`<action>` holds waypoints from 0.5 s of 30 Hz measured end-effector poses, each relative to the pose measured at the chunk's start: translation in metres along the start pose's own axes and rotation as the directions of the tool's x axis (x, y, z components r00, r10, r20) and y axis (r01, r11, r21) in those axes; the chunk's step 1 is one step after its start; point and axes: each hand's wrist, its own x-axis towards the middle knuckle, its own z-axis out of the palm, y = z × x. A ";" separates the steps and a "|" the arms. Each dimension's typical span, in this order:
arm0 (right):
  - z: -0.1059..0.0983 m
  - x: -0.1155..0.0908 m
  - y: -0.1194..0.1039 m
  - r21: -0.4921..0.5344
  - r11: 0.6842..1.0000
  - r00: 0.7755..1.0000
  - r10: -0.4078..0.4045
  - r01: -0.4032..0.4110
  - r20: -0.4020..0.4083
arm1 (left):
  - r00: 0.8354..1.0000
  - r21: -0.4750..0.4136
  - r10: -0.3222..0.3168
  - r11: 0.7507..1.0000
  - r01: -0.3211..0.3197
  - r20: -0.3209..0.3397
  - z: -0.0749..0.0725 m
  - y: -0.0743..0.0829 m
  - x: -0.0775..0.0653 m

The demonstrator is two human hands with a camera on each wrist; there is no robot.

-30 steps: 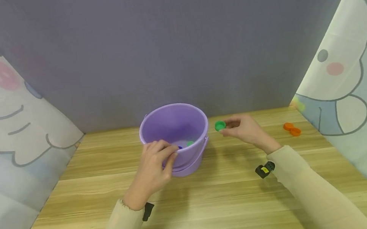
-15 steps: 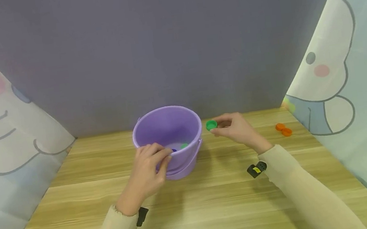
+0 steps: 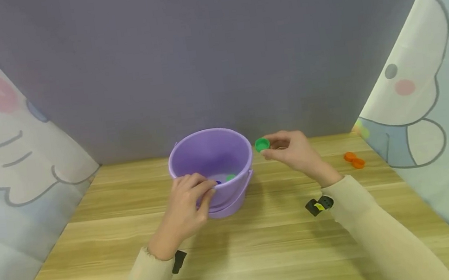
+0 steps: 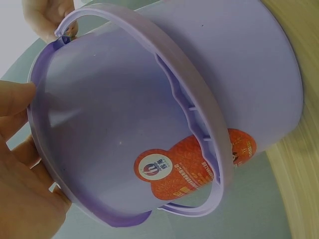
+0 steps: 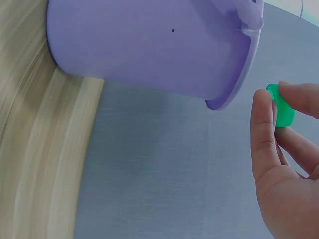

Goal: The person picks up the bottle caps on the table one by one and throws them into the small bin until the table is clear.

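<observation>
A purple bucket stands upright on the table. My left hand grips its near rim, with the thumb on the outside and the other fingers reaching over the edge. Just right of the bucket, at about rim height, my right hand pinches a small round green cap between thumb and fingertips. The right wrist view shows the same green cap apart from the rim. Inside the bucket lie a light green piece and a dark blue piece, the latter partly hidden by the rim.
Two orange caps lie side by side at the far right of the wooden table. The bucket's handle hangs down its near side over a red sticker. A grey panel rises behind, with printed cloths at both sides.
My right hand has lifted the green cap slightly and brought it a little nearer the bucket's rim. The left hand keeps its hold. The head view has shifted a little.
</observation>
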 end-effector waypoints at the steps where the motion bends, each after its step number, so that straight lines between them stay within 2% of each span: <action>1: 0.000 0.000 -0.001 -0.004 1.000 1.000 -0.006 0.006 -0.005 | 1.000 -0.002 0.001 1.000 -0.001 0.000 0.001 0.000 0.000; 15: 0.005 0.002 -0.016 -0.006 1.000 1.000 -0.009 0.009 -0.025 | 1.000 0.008 0.015 1.000 -0.015 -0.011 0.003 -0.002 -0.002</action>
